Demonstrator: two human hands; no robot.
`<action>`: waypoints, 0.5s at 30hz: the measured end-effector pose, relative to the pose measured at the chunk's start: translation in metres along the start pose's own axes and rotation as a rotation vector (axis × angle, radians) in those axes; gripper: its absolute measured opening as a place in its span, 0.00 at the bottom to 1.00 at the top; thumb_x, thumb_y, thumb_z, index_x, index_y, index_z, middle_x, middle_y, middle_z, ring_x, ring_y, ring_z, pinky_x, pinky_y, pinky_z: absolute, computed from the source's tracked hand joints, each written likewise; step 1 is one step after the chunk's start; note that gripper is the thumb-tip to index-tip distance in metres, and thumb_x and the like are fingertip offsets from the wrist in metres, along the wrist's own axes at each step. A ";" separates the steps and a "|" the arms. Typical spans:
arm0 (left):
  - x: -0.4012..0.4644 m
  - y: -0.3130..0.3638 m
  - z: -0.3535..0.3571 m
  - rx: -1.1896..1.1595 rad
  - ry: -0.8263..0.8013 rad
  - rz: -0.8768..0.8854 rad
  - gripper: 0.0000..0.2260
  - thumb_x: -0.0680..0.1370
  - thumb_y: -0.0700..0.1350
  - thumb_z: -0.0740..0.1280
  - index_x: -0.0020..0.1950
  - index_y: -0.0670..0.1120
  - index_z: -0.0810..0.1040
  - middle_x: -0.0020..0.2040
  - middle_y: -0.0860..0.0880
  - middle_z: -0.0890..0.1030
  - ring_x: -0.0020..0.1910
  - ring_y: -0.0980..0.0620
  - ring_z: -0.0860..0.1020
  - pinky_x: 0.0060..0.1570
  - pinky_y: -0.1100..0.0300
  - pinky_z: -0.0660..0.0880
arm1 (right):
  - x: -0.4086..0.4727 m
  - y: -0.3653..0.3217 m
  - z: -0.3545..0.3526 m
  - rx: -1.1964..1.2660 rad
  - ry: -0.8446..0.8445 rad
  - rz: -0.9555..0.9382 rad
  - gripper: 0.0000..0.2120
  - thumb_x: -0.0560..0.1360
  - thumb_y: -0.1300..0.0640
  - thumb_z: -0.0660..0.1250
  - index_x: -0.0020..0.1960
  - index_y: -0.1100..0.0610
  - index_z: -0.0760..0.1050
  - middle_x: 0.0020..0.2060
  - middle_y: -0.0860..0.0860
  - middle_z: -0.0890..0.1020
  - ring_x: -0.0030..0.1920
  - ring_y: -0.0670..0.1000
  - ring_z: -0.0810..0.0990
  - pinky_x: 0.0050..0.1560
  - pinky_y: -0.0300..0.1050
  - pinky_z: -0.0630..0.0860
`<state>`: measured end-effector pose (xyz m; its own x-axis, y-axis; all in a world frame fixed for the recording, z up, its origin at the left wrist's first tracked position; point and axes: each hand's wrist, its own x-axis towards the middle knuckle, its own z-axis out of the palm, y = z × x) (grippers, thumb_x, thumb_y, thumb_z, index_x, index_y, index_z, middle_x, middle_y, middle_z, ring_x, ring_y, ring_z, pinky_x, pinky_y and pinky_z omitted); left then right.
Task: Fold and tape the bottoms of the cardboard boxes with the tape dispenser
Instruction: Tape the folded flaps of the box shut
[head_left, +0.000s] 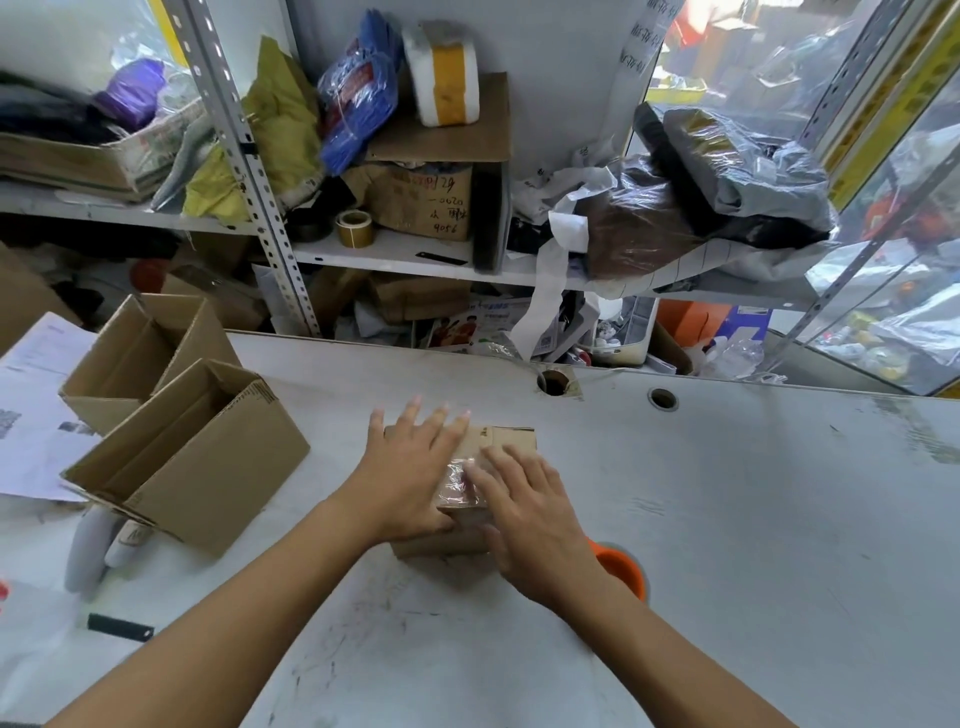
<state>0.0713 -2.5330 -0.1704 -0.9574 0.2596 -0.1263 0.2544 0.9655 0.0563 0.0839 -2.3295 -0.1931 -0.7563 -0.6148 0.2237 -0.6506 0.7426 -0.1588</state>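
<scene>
A small cardboard box (511, 439) stands on the white table (727, 519) in the middle, its folded flaps facing up with a strip of clear tape (457, 480) across them. My left hand (410, 467) lies flat on the box's left half, fingers straight and spread. My right hand (530, 512) presses flat on the tape and the box's right near corner. An orange tape dispenser (621, 569) lies on the table just behind my right wrist, mostly hidden by it.
Two more cardboard boxes (208, 457) (130, 358) lie on their sides at the left, openings toward me, next to printed papers (31, 405). A black strip (120, 627) lies at the near left. Two holes (553, 383) pierce the table's far edge. Cluttered shelves (415, 254) rise behind.
</scene>
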 end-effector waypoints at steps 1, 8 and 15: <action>0.003 -0.002 0.002 0.010 -0.004 -0.001 0.50 0.67 0.70 0.63 0.81 0.52 0.45 0.79 0.47 0.57 0.76 0.39 0.58 0.71 0.33 0.56 | 0.003 -0.002 0.000 0.061 -0.014 0.064 0.30 0.74 0.48 0.67 0.74 0.51 0.64 0.72 0.52 0.69 0.71 0.56 0.66 0.72 0.54 0.67; 0.001 -0.005 0.018 0.013 0.104 0.026 0.51 0.64 0.69 0.64 0.80 0.51 0.49 0.72 0.49 0.64 0.67 0.44 0.66 0.61 0.44 0.70 | 0.028 0.023 -0.020 1.335 -0.061 1.104 0.21 0.75 0.60 0.71 0.67 0.60 0.73 0.53 0.57 0.84 0.51 0.55 0.83 0.54 0.51 0.81; 0.001 -0.005 0.020 0.013 0.109 0.017 0.51 0.63 0.70 0.65 0.80 0.51 0.50 0.72 0.49 0.65 0.66 0.44 0.67 0.60 0.45 0.70 | 0.043 0.038 -0.018 1.653 -0.460 1.081 0.15 0.73 0.66 0.71 0.59 0.61 0.80 0.47 0.59 0.86 0.45 0.57 0.84 0.50 0.50 0.81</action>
<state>0.0718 -2.5367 -0.1906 -0.9619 0.2728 -0.0173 0.2718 0.9613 0.0449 0.0278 -2.3231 -0.1724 -0.5848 -0.3804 -0.7165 0.7644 0.0374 -0.6437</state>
